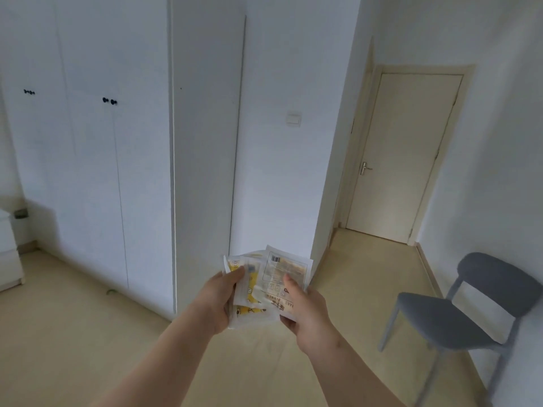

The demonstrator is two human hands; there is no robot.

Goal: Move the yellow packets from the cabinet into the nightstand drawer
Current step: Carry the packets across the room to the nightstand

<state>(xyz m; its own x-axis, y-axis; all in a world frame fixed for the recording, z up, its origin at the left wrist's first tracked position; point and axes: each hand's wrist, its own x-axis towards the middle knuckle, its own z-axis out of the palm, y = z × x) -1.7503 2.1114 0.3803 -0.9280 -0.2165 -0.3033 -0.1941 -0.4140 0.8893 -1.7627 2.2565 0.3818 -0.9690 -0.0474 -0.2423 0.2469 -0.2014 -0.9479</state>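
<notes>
A fanned bunch of several yellow-and-white packets (pixel 264 284) sits between both my hands, out in front of me at mid-height. My left hand (pixel 219 301) grips the bunch from the left, thumb on top of a yellow packet. My right hand (pixel 305 309) holds it from the right, thumb pressed on a printed white packet. The white cabinet (pixel 94 160) with small black knobs stands to the left, its doors closed. A white nightstand (pixel 7 254) shows only partly at the far left edge; I cannot tell if its drawer is open.
A grey chair (pixel 458 315) stands at the right by the wall. A closed cream door (pixel 402 160) is at the back right, past a white wall corner (pixel 332 171). Pale floor (pixel 73 333) stretches in front of the cabinet.
</notes>
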